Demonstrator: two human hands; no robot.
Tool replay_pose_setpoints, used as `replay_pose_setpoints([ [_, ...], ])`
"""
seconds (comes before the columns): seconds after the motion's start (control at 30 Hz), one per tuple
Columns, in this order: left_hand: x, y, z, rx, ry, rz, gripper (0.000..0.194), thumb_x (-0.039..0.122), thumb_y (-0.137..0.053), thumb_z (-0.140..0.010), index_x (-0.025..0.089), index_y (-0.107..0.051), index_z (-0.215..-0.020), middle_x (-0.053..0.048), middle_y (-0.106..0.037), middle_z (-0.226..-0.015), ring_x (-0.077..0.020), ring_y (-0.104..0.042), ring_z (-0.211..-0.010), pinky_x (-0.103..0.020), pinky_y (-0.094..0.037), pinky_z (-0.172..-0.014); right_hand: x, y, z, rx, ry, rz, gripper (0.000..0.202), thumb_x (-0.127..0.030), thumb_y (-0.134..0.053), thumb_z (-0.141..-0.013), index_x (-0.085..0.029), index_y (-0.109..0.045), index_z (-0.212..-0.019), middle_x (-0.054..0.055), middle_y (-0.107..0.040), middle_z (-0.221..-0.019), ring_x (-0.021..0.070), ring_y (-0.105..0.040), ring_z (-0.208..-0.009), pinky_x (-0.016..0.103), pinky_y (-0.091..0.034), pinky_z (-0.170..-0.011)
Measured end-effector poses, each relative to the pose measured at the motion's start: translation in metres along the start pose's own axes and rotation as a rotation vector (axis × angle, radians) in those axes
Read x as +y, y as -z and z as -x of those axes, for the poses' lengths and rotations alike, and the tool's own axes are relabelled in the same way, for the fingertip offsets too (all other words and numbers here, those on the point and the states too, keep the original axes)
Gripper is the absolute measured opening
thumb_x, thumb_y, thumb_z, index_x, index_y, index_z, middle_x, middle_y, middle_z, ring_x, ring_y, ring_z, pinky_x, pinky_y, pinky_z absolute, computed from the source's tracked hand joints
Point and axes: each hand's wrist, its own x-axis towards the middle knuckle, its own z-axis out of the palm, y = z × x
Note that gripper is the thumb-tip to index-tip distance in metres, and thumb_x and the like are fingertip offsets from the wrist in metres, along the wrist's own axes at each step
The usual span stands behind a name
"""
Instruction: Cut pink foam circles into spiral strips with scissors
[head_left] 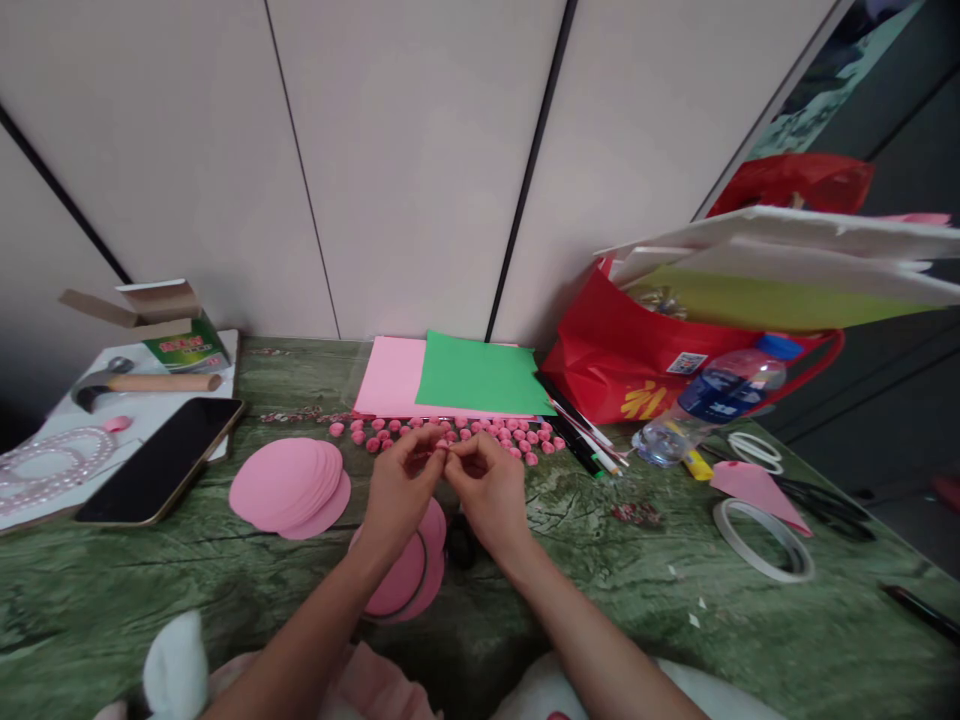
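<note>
My left hand (409, 485) and my right hand (491, 490) meet above the table with fingertips pinched together. Between them is a small pink paper piece (443, 446), mostly covered by the fingers. Just behind, several little pink rolled-paper flowers (517, 437) lie in loose rows. Under my left wrist rests a stack of pink paper circles (397, 585) with a dark curved line across it. Another pile of pink paper circles (289, 485) is to the left. A black looped thing (460, 542), partly hidden, lies below my right hand.
Pink paper (390, 375) and green paper (480, 375) lie against the wall. Pens (581, 440), a water bottle (712, 400), a red bag (615, 340), a tape roll (761, 540) and black scissors (829, 505) are rightward. A phone (165, 460), hammer (150, 383) and open box (187, 340) are leftward.
</note>
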Motion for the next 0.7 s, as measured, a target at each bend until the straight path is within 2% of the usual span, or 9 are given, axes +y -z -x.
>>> replay_pose_setpoints([
  [0.13,-0.0002,0.0013,-0.002,-0.09,0.067,0.105,0.033,0.022,-0.06,-0.065,0.013,-0.06,-0.098,-0.008,-0.064,-0.098,-0.018,-0.059,-0.091,-0.031,-0.047,-0.081,-0.0004,0.0029,-0.0038,-0.011,-0.066,-0.078,0.006,-0.022,-0.055,-0.066,-0.017,-0.054,-0.062,0.0,-0.059,-0.06,0.0122,-0.056,-0.055,0.024,-0.047,-0.054],
  [0.2,-0.0013,0.002,-0.0032,-0.094,0.054,0.1,0.035,0.022,-0.06,-0.065,0.013,-0.059,-0.099,-0.008,-0.064,-0.099,-0.0178,-0.059,-0.091,-0.031,-0.048,-0.081,0.0006,0.0032,-0.005,-0.01,-0.075,-0.096,0.007,-0.022,-0.056,-0.065,-0.017,-0.053,-0.061,0.0,-0.059,-0.06,0.0122,-0.056,-0.055,0.023,-0.047,-0.054],
  [0.53,-0.0018,0.0088,-0.0044,-0.032,-0.215,-0.319,0.028,0.019,-0.056,-0.068,0.018,-0.061,-0.096,-0.005,-0.064,-0.089,-0.0157,-0.059,-0.079,-0.032,-0.047,-0.077,0.0024,0.0042,-0.0021,-0.045,0.024,0.082,0.006,-0.021,-0.053,-0.067,-0.017,-0.055,-0.063,0.001,-0.06,-0.061,0.0127,-0.056,-0.054,0.024,-0.046,-0.055],
  [0.6,-0.0022,0.008,-0.0039,-0.042,-0.187,-0.26,0.029,0.019,-0.055,-0.069,0.017,-0.06,-0.098,-0.005,-0.064,-0.089,-0.0155,-0.059,-0.079,-0.031,-0.047,-0.077,0.0015,0.0031,-0.0014,-0.041,0.021,0.071,0.006,-0.021,-0.053,-0.067,-0.017,-0.055,-0.063,0.001,-0.06,-0.061,0.013,-0.056,-0.054,0.024,-0.045,-0.055],
  [0.7,-0.0023,0.0046,-0.0023,-0.014,-0.054,-0.08,0.03,0.021,-0.054,-0.07,0.014,-0.06,-0.098,-0.005,-0.064,-0.085,-0.0155,-0.06,-0.079,-0.029,-0.048,-0.074,-0.0001,0.001,-0.0005,-0.035,0.006,0.038,0.007,-0.021,-0.053,-0.068,-0.017,-0.054,-0.062,0.0,-0.059,-0.059,0.0131,-0.056,-0.054,0.024,-0.046,-0.054],
])
